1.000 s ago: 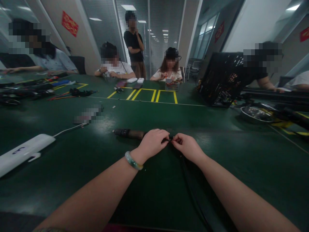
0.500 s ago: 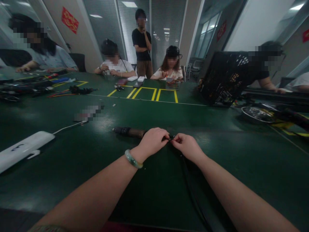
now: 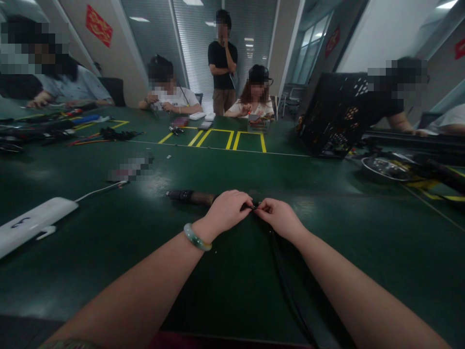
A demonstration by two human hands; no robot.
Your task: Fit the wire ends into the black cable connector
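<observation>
A dark cylindrical hand tool (image 3: pixel 191 197) lies on the green table (image 3: pixel 109 252), its tip pointing left. My left hand (image 3: pixel 228 211), with a green bangle on the wrist, is closed over the tool's right end. Touching it fingertip to fingertip, my right hand (image 3: pixel 279 217) pinches the spot where a black cable (image 3: pixel 286 286) meets the tool. The cable runs from there toward me between my forearms. What exactly sits between the fingertips is too small to make out.
A white power strip (image 3: pixel 34 224) with a white lead lies at the left. A black crate (image 3: pixel 337 116) and a metal dish (image 3: pixel 385 169) stand at the right. Tools and cables lie at the far left. Several people sit or stand beyond yellow floor-tape marks (image 3: pixel 232 140) on the table.
Both hands stay closed at the same joint of tool and cable. The view has shifted slightly; the standing person at the back has stepped to the right.
</observation>
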